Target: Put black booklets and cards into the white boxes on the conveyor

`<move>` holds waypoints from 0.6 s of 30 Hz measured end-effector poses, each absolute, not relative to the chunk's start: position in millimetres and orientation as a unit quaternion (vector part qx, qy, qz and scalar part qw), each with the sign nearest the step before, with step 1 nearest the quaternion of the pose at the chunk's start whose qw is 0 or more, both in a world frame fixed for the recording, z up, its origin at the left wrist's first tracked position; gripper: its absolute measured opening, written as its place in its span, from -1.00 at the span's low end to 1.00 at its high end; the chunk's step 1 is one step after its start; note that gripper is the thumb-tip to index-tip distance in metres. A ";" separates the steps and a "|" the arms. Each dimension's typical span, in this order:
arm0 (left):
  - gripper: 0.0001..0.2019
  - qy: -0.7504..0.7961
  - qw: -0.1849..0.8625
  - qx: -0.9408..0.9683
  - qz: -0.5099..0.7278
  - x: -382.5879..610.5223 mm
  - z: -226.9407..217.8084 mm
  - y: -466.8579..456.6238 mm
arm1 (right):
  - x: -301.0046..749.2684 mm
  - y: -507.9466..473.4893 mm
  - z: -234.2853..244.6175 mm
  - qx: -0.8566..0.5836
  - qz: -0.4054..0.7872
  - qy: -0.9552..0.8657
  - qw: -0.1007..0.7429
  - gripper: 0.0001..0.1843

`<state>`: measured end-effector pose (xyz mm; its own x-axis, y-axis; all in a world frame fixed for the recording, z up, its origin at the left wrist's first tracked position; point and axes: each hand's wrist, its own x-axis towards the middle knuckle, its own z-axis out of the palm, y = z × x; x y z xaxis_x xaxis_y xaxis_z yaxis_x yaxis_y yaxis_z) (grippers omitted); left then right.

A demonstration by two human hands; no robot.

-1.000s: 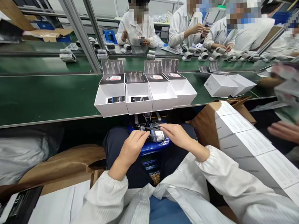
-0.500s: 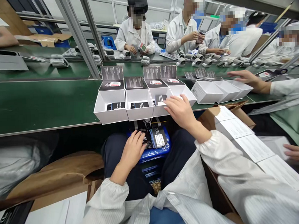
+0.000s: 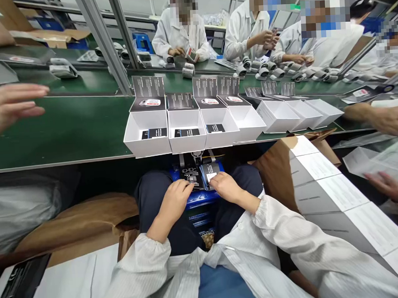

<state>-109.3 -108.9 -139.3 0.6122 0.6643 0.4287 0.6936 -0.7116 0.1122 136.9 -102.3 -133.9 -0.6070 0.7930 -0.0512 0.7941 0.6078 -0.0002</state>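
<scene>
Between my knees, a blue plastic-covered stool or crate [image 3: 201, 199] holds two piles of printed leaflets. My left hand [image 3: 175, 198] has its fingertips pinched at the edge of the black leaflets [image 3: 191, 175]. With curled fingers, my right hand [image 3: 227, 187] grips the near edge of the blue-edged dark leaflets [image 3: 210, 169]. On the bench ahead stands a row of white boxes with raised black printed lids. Dark leaflets lie inside the first box [image 3: 148, 146], the second box [image 3: 188, 143] and the third box [image 3: 220, 138]. Bare white inner walls show in the fourth box [image 3: 248, 120].
More open boxes [image 3: 278, 117] stand to the right on the green bench [image 3: 86, 127]. A carton of white boxes [image 3: 346, 195] is at my right, another carton [image 3: 74, 251] at my left. Co-workers' hands [image 3: 12, 106] reach in from both sides; others work opposite.
My right hand has left the boxes and come down to the leaflets on my lap side. My left hand's fingers have drawn together. A co-worker's hand has entered at the left.
</scene>
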 end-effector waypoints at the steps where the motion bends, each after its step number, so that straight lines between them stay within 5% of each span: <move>1: -0.67 -0.373 0.033 -0.893 -0.249 -109.6 -137.2 -110.7 | 137.7 -102.4 -135.4 0.443 -0.010 0.896 0.012 -0.80; 12: -0.63 -0.293 0.041 -0.893 -0.341 -94.9 -100.9 -124.8 | 150.0 -106.6 -115.5 0.509 -0.014 0.838 -0.196 -0.83; 18: -0.72 -0.302 0.057 -0.905 -0.294 -71.7 -102.5 -97.2 | 142.1 -91.8 -124.1 0.498 -0.040 0.863 -0.077 -0.88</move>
<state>-71.7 -97.2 -102.5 0.6441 0.5139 0.5666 0.5808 -0.8106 0.0750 142.1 -91.8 -124.1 -0.4927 0.8652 0.0930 0.8529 0.5014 -0.1456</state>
